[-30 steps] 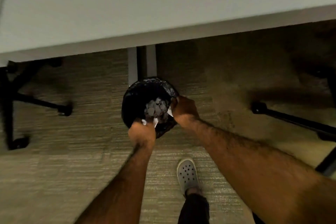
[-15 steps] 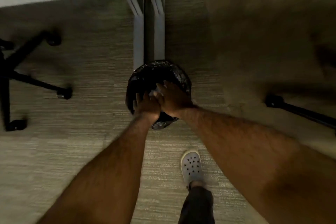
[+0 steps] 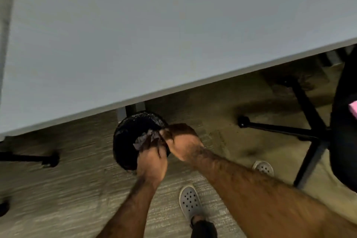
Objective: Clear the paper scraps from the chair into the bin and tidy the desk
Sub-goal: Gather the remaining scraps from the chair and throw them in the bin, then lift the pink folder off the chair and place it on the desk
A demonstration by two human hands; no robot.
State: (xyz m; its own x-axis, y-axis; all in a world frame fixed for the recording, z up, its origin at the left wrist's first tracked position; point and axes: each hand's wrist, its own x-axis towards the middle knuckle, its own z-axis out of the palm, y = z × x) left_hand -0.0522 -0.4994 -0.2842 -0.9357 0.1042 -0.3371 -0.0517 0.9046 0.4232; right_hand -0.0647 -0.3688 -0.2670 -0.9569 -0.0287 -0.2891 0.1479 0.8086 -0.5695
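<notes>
Carpet floor (image 3: pixel 58 189) under one white desk (image 3: pixel 135 35). One black-lined bin (image 3: pixel 125 141). Left hand (image 3: pixel 152 162), right hand (image 3: pixel 183 141) both clench crumpled paper (image 3: pixel 144 139) over bin mouth; contents indiscernible.

Hands over the bin

My left hand (image 3: pixel 152 162) and right hand (image 3: pixel 182 142) meet above the bin (image 3: pixel 125 141) by the desk (image 3: pixel 135 35), apparently clutching crumpled paper (image 3: pixel 144 139).

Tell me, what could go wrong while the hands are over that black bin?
Some crumpled scraps sit bunched at the fingers, near the rim of the bin, so bits might drop onto the carpet. The left hand and right hand crowd the opening; a nudge could tip the bin. A chair leg stands nearby to trip over.
</notes>
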